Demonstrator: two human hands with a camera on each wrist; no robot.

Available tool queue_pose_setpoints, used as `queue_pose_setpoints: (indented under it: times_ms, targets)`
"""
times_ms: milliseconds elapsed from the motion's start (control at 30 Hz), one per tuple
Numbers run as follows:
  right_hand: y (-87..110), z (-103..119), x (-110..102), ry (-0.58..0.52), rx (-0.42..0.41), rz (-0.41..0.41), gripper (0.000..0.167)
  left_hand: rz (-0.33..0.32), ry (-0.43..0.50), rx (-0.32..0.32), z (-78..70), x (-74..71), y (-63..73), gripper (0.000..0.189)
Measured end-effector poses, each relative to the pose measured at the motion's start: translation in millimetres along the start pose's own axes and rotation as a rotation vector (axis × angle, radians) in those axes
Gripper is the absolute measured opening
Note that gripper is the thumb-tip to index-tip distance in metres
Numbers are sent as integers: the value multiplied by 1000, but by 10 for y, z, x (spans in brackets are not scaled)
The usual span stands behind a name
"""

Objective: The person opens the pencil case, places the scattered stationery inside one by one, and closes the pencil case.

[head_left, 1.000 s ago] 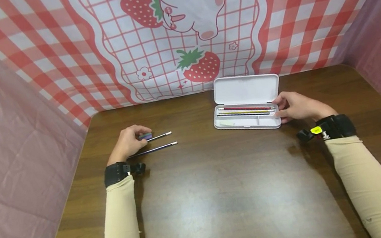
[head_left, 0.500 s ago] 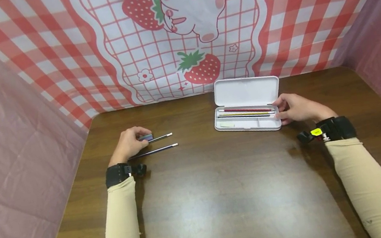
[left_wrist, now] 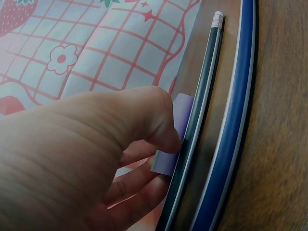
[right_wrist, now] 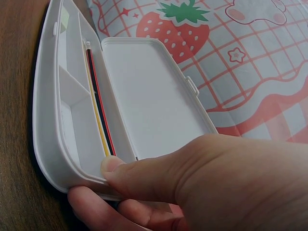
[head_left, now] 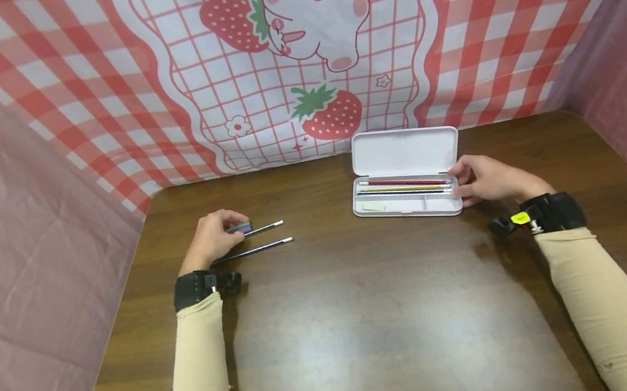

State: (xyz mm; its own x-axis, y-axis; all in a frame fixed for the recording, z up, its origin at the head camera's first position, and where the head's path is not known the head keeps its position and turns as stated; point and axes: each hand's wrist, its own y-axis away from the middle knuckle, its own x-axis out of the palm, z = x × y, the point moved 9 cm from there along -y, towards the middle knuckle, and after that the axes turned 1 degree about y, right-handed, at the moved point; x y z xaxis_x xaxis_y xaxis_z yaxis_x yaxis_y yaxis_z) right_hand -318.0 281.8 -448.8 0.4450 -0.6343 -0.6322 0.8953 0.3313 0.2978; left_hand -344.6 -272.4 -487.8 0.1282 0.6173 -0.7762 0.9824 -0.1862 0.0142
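Nothing has clearly moved: left fingers point(left_wrist: 144, 195) pinch a small purple-green block point(left_wrist: 182, 111), right fingers point(right_wrist: 94, 208) an open white oblong case point(right_wrist: 149, 96), seemingly at the grasp; lifting would mean clearing the dark striped pencil point(left_wrist: 200, 96).

Light from above leaves pale glare on the brown table point(head_left: 364, 295), while both wrist views look dimmer
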Motion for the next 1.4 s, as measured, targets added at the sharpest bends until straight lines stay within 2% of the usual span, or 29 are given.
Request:
queue_pose_setpoints:
  times_ms: [67, 100, 167, 300, 333, 400, 467, 600, 733, 767, 867, 1000, 1100, 1167, 1233, 1333, 1367, 1400]
  targets:
    - [-2, -2, -5, -1, 1, 0, 47, -11, -8, 4, 8, -3, -4, 31]
    - [-4, -5, -7, -3, 1, 0, 47, -1, -5, 0, -47, -18, 23, 31]
    - [-11, -12, -8, -9, 2, 1, 47, 8, 1, 16, -30, -15, 15, 31]
    - [-23, -34, -8, -12, 1, -3, 47, 30, 23, 25, -218, -74, 123, 31]
    - [-23, -37, -8, -10, 0, -4, 47, 26, 25, 29, -220, -76, 127, 30]
    - [-21, -43, -8, -4, -3, -7, 47, 14, 33, 22, -346, -113, 198, 29]
    - [-19, -49, -2, 3, -5, -8, 47, 5, 24, 27, -356, -110, 205, 28]
    - [-13, -59, 8, 1, 2, -6, 47, 19, -7, -6, -472, -126, 265, 31]
    - [-8, -55, 13, -6, 11, -4, 48, 19, 0, 0, -479, -130, 256, 31]
    - [-7, -52, 13, -8, 12, -3, 48, 13, 5, 9, -466, -133, 243, 31]
    - [-4, -41, 7, -6, 12, -4, 49, -22, -4, 33, -267, -96, 112, 30]
    - [-10, -35, -1, -2, 10, -4, 50, -73, -31, 44, 106, -24, -103, 28]
    - [-16, -32, -2, 2, 5, -2, 50, -107, -40, 61, 238, -19, -191, 29]
    - [-18, -26, -1, 6, 2, 0, 50, -137, -47, 81, 258, -40, -219, 30]
    - [-17, -22, -1, 6, 0, 1, 49, -169, -58, 96, 201, -77, -208, 30]
    - [-10, -18, 0, 4, 2, 0, 49, -200, -30, 129, -85, -199, -73, 30]
    - [-8, -18, 1, 4, 3, 0, 49, -211, 3, 155, -138, -229, -51, 29]
    - [-6, -20, 2, 3, 3, 0, 49, -220, 14, 161, -265, -276, 12, 29]
